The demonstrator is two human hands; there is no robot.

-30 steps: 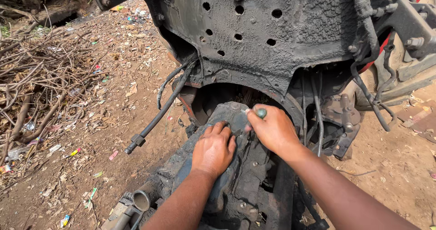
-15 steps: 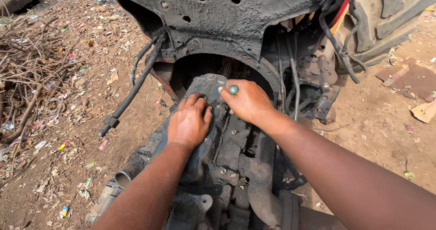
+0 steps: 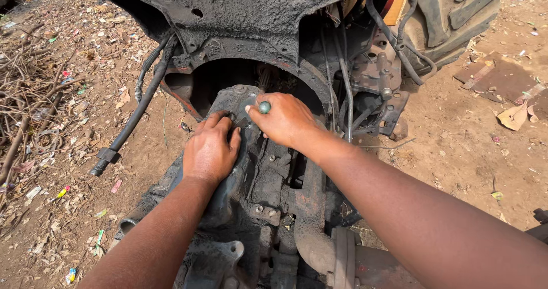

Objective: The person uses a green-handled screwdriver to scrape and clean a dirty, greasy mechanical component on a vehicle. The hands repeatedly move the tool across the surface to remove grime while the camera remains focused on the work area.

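Note:
A grimy black gearbox assembly (image 3: 268, 192) lies on the dirt in front of me, its front end pointing into the round opening of a large greasy housing (image 3: 245, 15). My left hand (image 3: 210, 151) lies flat on the upper left side of the gearbox, fingers spread. My right hand (image 3: 286, 119) is closed around the gearbox's front end near the opening. A ring with a green stone (image 3: 264, 107) sits on one finger of that hand. What the right fingers clasp underneath is hidden.
A loose black hose (image 3: 134, 118) hangs from the housing to the ground at left. More hoses and a bracket (image 3: 377, 72) crowd the right side beside a big tyre (image 3: 456, 15). Dry branches (image 3: 28, 95) and litter cover the dirt at left.
My view has shifted closer and to the right. Both hands stay on the gearbox in nearly the same places.

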